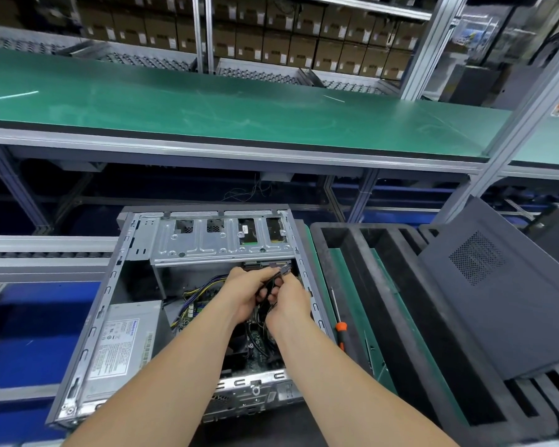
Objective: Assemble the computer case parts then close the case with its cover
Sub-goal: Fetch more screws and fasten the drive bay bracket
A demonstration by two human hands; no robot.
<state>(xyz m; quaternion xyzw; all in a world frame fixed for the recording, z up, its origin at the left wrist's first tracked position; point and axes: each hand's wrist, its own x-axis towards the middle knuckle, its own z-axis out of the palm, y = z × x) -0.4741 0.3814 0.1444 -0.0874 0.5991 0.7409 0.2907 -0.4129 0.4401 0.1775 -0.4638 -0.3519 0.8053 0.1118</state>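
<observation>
An open grey computer case [110, 285] lies on its side in front of me, with a silver drive cage [220, 240] at its far end and a power supply [123, 343] at the left. Both hands reach inside just below the cage. My left hand [242, 293] grips a bundle of black cables [265, 291]. My right hand [288, 301] pinches the same cables near a small connector [283, 269]. The dark case cover [497, 295] with a vent grille leans on a black foam rack at the right.
A black foam slotted tray [384, 285] stands right of the case. An orange-handled screwdriver [340, 327] lies between case and tray. A green-topped conveyor shelf [239, 108] runs across behind, with boxed stock on racks beyond. Blue floor area lies at the left.
</observation>
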